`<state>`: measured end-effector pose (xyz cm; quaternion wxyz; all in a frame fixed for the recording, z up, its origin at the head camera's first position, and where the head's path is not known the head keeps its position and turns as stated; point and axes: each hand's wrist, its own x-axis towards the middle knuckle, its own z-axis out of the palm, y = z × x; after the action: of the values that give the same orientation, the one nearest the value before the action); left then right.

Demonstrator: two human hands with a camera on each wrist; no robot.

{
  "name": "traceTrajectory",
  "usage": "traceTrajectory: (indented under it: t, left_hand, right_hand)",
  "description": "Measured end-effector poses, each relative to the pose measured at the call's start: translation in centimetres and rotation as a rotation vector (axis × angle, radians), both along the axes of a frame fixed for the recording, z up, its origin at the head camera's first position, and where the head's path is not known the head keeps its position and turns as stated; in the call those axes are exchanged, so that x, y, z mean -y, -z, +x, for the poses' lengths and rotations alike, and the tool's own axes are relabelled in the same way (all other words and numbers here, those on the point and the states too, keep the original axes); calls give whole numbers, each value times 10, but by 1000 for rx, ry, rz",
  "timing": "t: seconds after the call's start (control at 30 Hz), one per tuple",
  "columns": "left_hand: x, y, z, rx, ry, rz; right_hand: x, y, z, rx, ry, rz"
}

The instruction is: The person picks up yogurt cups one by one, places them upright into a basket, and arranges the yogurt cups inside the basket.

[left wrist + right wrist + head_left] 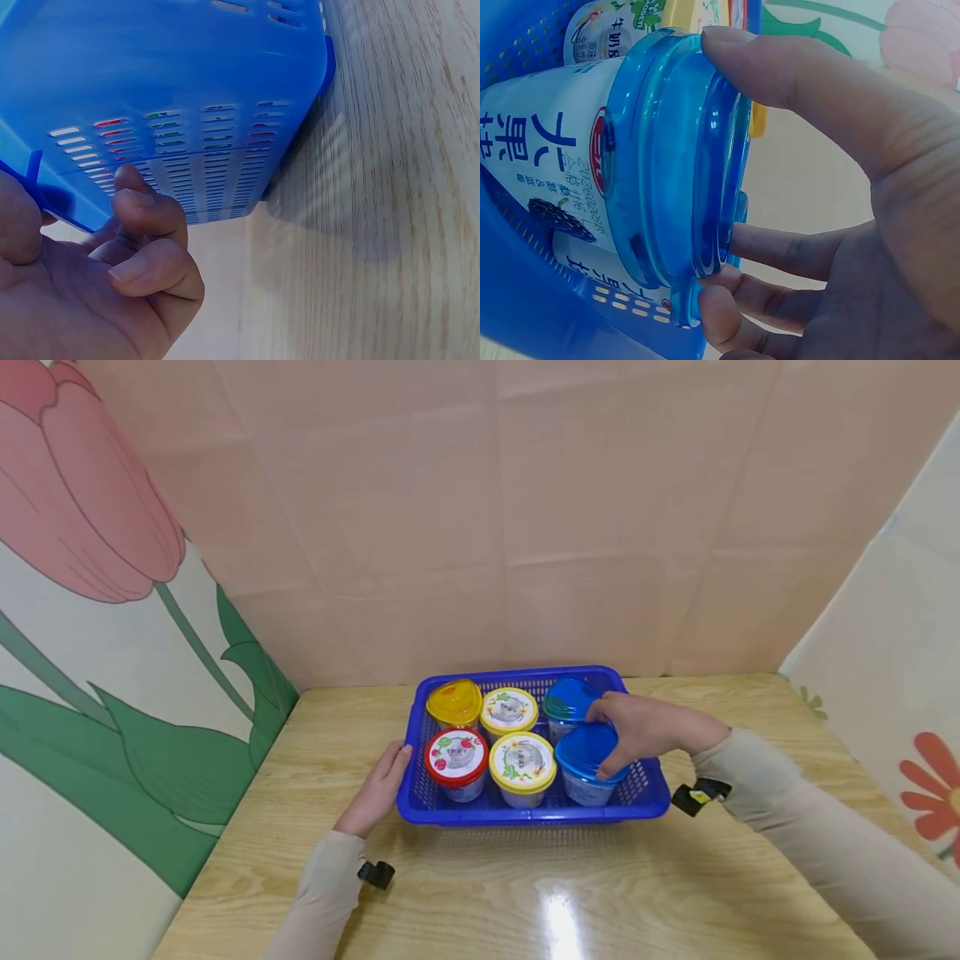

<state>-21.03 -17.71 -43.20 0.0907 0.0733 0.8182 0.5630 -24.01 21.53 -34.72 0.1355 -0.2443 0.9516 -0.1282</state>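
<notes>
A blue plastic basket with slotted sides holds several yogurt cups in two rows. My right hand grips the blue lid of the front right yogurt cup, thumb on the near side, fingers on the far side. The right wrist view shows this cup's white wall with a dark berry print. Behind it stands another blue-lidded cup. At the basket's left end, my left hand holds the rim, thumb on top; in the left wrist view its fingers curl beneath.
In the basket are also a red-lidded cup, two cups with flat yellow-edged lids, and one with a raised yellow lid. The wooden table meets a pink wall covering at the back.
</notes>
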Motion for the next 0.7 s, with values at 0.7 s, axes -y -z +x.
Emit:
traceTrajectory:
  t: [0.7]
  left_hand:
    - [1,10,-3,-48,-37,-6]
  right_hand:
    - [-2,6,-2,59,6,-39]
